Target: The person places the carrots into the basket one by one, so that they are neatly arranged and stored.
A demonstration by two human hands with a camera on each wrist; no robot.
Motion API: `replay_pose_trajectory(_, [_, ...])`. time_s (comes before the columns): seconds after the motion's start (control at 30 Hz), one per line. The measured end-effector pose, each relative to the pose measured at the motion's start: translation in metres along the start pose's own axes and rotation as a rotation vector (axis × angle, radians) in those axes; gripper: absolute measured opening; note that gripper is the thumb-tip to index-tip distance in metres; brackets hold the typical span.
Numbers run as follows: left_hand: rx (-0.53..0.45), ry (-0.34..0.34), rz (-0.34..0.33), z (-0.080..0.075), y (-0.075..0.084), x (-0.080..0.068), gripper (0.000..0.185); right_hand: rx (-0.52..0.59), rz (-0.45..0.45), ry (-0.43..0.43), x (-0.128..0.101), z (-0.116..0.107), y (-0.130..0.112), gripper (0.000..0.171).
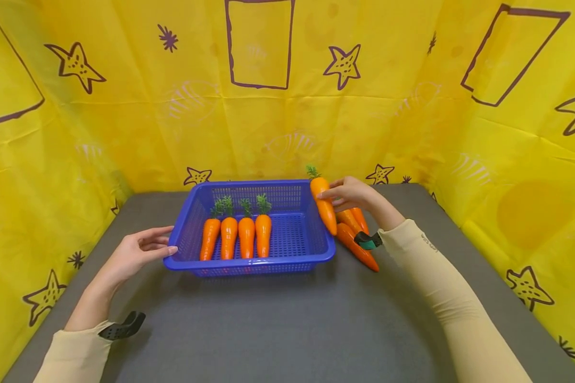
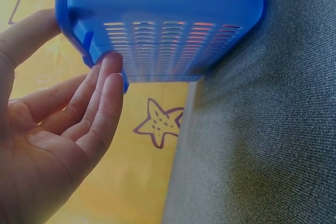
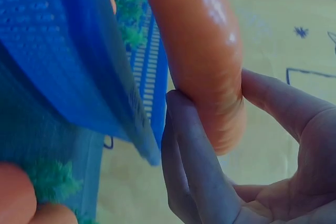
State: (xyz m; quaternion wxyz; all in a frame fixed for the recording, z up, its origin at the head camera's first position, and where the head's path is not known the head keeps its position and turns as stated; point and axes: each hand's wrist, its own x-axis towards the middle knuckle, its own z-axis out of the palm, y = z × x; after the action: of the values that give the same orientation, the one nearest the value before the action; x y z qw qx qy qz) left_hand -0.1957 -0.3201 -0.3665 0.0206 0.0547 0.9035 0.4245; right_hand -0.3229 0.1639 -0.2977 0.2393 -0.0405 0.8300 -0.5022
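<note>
My right hand pinches an orange toy carrot between thumb and fingers, over the right rim of a blue plastic basket. The carrot's green top points away and its tip towards me. Inside the basket lies a row of several more carrots, tops to the back. At the left rim my left hand holds the basket's edge. In the left wrist view its thumb lies over the rim, while the fingers curve along the outside.
Several loose carrots lie on the grey tabletop just right of the basket, partly hidden under my right hand and wrist. Yellow cloth walls with drawn starfish close off the back and both sides.
</note>
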Motion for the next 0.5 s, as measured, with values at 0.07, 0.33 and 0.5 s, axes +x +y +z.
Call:
replay_pose_trajectory(0.07, [-0.004, -0.002, 0.005, 0.000, 0.000, 0.000, 0.062, -0.003, 0.002, -0.006, 0.002, 0.006, -0.003, 0.084])
replay_pose_trajectory(0.33, [-0.015, -0.005, 0.007, -0.001, -0.001, 0.000, 0.061, -0.026, 0.012, -0.042, 0.016, 0.035, -0.018, 0.078])
replay_pose_trajectory(0.5, [-0.017, 0.001, 0.005, 0.000, 0.000, 0.000, 0.061, -0.050, 0.036, -0.085, 0.029, 0.048, -0.022, 0.075])
